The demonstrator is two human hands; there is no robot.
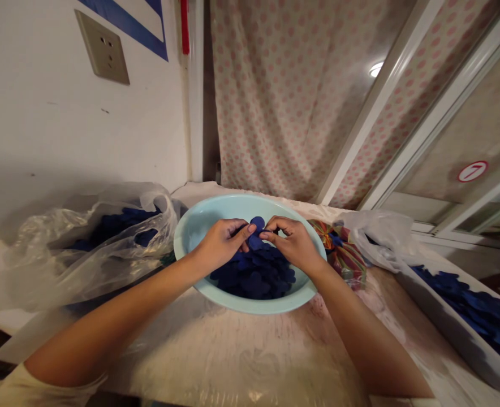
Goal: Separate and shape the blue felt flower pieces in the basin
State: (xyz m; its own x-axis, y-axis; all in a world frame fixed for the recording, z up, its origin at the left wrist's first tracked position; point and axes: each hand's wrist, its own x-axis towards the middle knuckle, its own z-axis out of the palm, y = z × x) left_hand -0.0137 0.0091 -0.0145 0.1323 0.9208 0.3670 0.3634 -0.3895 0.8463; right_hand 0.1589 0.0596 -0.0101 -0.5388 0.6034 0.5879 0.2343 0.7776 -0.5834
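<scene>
Over a light blue basin [250, 307], both my hands meet at a dark blue flower-shaped piece [256, 225]. My left hand [228, 240] pinches its left side between thumb and fingers. From the right, my right hand [290, 240] is closed with thumb and fingertips at the piece's right edge. Below them, a heap of similar dark blue flower-shaped pieces [254, 277] lies in the basin. Whether the held piece is one layer or several, I cannot tell.
Left of the basin lies a clear plastic bag [33, 254] holding dark blue pieces. A patterned cloth or bag [345, 257] and another clear bag [386, 240] sit to the right. Farther right, a white box [440, 316] contains more blue pieces. A dotted curtain [271, 102] hangs behind the table.
</scene>
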